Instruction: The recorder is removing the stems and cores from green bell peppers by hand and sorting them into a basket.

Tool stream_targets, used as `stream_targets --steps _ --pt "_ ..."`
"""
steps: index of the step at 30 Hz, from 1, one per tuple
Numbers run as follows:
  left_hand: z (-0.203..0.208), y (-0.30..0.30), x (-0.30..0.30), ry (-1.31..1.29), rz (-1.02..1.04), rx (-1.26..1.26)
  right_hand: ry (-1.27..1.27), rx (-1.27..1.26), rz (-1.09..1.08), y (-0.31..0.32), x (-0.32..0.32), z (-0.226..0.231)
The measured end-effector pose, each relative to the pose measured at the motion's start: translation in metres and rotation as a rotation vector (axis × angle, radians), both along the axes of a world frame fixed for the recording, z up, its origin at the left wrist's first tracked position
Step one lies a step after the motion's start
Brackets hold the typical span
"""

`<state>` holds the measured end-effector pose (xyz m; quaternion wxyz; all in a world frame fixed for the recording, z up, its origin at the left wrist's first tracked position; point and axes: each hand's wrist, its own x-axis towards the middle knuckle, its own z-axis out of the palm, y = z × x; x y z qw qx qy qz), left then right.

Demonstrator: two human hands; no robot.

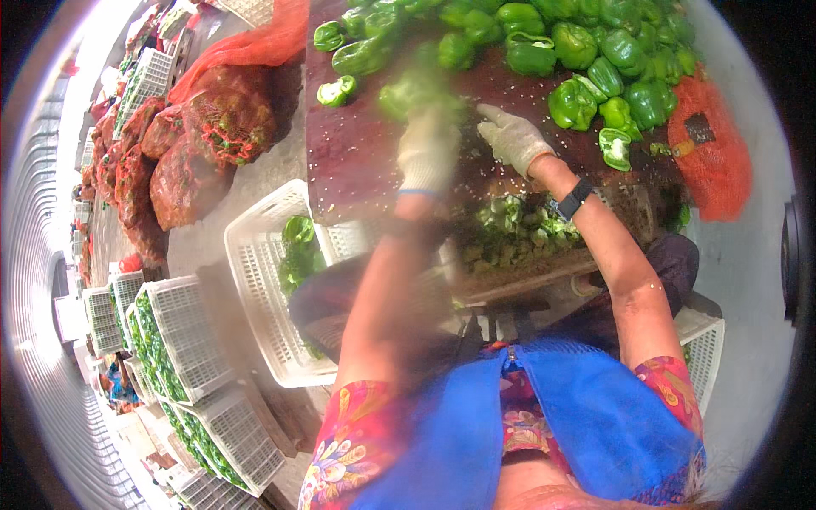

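Note:
Green bell peppers point(623, 53) are heaped over the far and right side of a dark red tabletop point(357, 170) strewn with pale seeds. My left hand point(429, 144), in a whitish glove, reaches over the table and is smeared by motion. A blurred green pepper shape point(414, 95) lies at its fingertips; whether the hand grips it cannot be made out. To its right, my gloved right hand point(514, 141) is low over the table, fingers apart, with nothing seen in it. A cut pepper piece point(614, 149) rests to the right, and another halved pepper point(337, 91) at the left edge.
Below the table's near edge, a container of pepper scraps point(527, 223) stands between my knees. A white crate point(276, 340) with some green peppers is at my left. Red mesh sacks point(191, 178) and stacked crates point(191, 336) stand farther left. An orange mesh bag point(714, 161) hangs at the table's right corner.

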<state>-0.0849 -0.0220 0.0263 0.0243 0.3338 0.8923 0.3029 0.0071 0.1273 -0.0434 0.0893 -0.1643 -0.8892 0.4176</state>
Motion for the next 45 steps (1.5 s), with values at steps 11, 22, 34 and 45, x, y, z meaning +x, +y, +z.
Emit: stream_targets --steps 11,22,34,45 --pt "-0.019 0.025 -0.017 -0.169 -0.034 -0.276 -0.014 -0.137 -0.076 -0.011 -0.036 0.031" --pt "-0.044 0.012 -0.011 -0.156 -0.062 0.013 -0.135 -0.702 -0.182 -0.001 -0.042 -0.006" --pt "-0.045 -0.031 0.026 -0.053 -0.421 0.02 -0.311 0.109 0.02 -0.007 -0.054 -0.006" --pt "-0.024 -0.011 -0.024 -0.037 -0.245 -0.22 -0.283 -0.5 -0.216 0.002 -0.054 -0.028"
